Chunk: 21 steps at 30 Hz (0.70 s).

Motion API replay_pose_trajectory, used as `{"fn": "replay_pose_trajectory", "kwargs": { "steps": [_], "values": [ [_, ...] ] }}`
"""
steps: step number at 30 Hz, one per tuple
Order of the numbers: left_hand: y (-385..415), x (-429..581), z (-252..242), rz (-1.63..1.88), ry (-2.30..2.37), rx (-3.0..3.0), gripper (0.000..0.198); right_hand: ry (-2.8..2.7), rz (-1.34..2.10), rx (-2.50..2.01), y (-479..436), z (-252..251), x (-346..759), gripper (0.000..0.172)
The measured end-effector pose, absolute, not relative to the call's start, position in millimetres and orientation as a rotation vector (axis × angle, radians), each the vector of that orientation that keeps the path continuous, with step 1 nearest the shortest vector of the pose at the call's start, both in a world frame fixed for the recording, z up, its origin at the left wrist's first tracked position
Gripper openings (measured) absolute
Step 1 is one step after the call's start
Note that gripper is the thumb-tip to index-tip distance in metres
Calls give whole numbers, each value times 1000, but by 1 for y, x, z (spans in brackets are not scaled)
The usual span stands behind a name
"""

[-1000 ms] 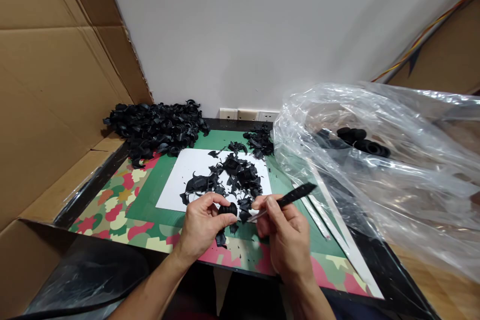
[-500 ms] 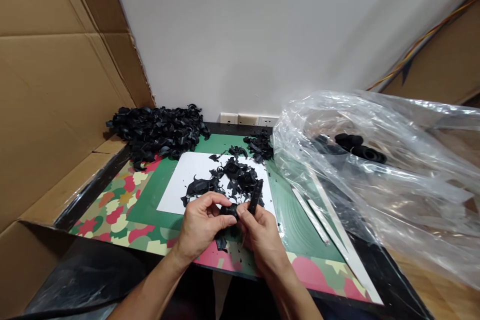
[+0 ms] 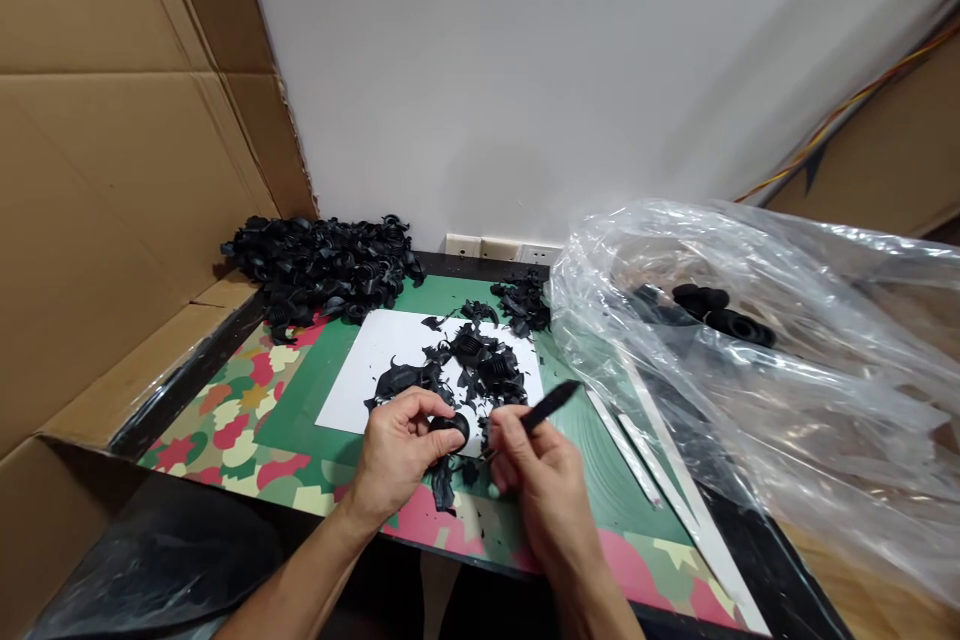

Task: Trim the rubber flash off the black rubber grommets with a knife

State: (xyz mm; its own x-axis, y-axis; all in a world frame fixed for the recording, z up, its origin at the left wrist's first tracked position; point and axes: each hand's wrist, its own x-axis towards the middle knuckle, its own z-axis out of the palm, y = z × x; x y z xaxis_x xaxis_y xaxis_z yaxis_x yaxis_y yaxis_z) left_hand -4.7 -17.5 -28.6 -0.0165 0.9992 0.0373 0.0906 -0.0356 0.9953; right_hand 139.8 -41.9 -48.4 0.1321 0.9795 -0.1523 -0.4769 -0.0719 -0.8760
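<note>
Between the thumb and fingers of my left hand (image 3: 394, 450) is a small round black rubber-looking part (image 3: 456, 426). My right hand (image 3: 544, 465) is closed around a slim black tool (image 3: 555, 403), whose tapered end points up and to the right. The working end of this tool is hidden or too small to make out. A gap separates my right fingertips from the round part. Just below both hands lie black scraps (image 3: 443, 488), and beyond them more torn black pieces (image 3: 469, 348) cover part of a white sheet (image 3: 346, 390).
A large heap of black scraps (image 3: 322, 265) stands at the back left beside a cardboard wall (image 3: 135, 120). A smaller pile (image 3: 523, 300) is at the back. On the right, a clear plastic bag (image 3: 750, 400) holds black round parts (image 3: 739, 325). White strips (image 3: 622, 445) lie on the green mat (image 3: 600, 480).
My right hand has moved right, away from the round part, and the tool has tilted from near upright to the right. My left hand still holds the part, now showing a smooth rounded face.
</note>
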Motion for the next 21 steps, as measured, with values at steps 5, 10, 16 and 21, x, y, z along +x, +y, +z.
{"fn": "replay_pose_trajectory", "kwargs": {
  "steps": [5,10,16,21],
  "values": [
    [-22,-3,-27,1189,1287,1293,12,-782,1134,-900,-48,-46,157,38],
    [-25,-1,-21,1155,1309,1253,14,-793,1091,-967,-49,-51,151,37],
    [-26,-1,-16,1006,1294,1140,22,-794,1081,-929,-49,-49,144,27],
    [-26,0,-17,977,1284,1120,23,-823,1083,-939,-50,-53,143,27]
  ]
}}
